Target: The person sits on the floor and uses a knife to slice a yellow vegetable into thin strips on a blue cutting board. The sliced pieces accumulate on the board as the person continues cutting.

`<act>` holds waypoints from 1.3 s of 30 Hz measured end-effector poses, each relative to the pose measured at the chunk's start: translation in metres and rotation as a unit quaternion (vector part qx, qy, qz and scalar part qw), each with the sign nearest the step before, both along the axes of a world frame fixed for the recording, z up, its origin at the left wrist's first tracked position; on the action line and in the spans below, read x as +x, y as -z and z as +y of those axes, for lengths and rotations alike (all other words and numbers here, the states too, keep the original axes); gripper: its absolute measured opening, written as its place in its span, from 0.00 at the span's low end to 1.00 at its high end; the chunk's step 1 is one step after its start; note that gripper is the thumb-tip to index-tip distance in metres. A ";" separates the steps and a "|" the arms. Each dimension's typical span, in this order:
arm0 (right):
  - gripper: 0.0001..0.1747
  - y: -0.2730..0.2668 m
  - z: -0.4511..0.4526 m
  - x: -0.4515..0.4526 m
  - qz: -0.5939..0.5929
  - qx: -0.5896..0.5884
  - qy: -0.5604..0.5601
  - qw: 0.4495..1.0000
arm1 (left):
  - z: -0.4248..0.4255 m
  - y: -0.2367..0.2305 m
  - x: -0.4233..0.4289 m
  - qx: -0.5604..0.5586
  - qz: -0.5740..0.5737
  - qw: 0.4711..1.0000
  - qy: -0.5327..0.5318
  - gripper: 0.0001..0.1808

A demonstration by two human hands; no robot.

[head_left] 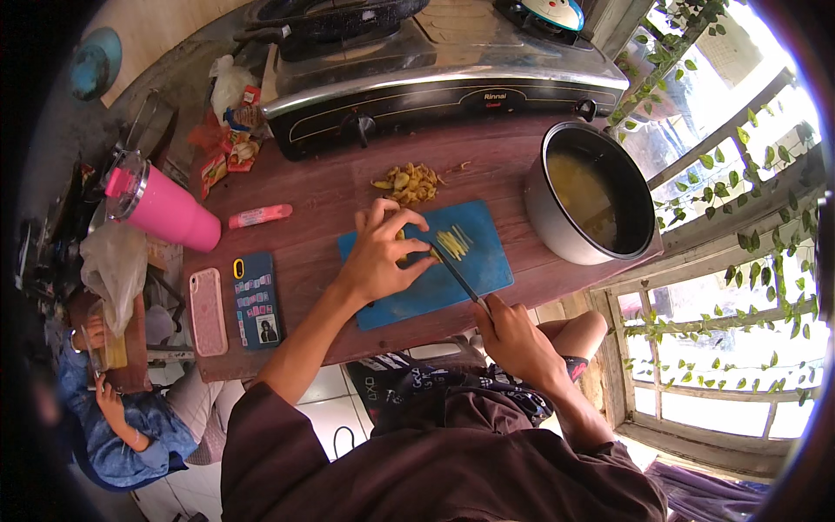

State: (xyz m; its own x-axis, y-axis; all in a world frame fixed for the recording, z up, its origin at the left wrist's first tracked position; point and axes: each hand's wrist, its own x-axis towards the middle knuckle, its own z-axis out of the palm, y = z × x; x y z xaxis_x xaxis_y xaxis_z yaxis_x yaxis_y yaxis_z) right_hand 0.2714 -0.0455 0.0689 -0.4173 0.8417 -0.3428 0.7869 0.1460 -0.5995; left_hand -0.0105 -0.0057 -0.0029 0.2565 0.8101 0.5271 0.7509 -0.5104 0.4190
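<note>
A blue cutting board (443, 284) lies on the wooden table before me. My left hand (385, 254) is over its left part, with fingertips bent around a small yellow piece of food (402, 245), partly hidden by the fingers. My right hand (518, 336) grips a kitchen knife (462, 279) at the board's near edge, its blade pointing up and left to the left fingertips. Thin yellow-green strips (453, 242) lie on the board right of the blade. Beyond the board is a pile of brownish-yellow peelings (409, 183).
A pot with liquid (590, 192) stands right; a Rinnai gas stove (443, 85) is behind. At left are a pink tumbler (173, 205), a pink tube (261, 216), two phones in cases (209, 313) and food packets (228, 153). Another person (130, 424) sits far left.
</note>
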 end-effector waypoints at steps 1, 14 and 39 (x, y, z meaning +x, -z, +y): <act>0.24 -0.002 0.000 0.000 -0.012 -0.008 0.001 1.000 | 0.000 0.000 0.000 -0.001 -0.003 1.000 -0.005 0.13; 0.23 0.005 -0.003 0.004 0.028 0.004 0.006 1.000 | 0.000 0.001 0.000 0.000 -0.003 1.000 -0.007 0.11; 0.22 0.018 -0.017 -0.012 -0.052 0.081 -0.060 0.994 | -0.001 -0.005 0.002 -0.017 0.007 1.000 0.006 0.08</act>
State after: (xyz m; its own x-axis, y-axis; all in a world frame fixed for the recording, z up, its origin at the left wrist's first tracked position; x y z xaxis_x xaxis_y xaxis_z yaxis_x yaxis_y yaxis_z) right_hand 0.2593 -0.0624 0.0512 -0.4869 0.8361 -0.2527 0.8144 0.3300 -0.4772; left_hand -0.0084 -0.0070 0.0016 0.2729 0.8241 0.4965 0.7506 -0.5052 0.4259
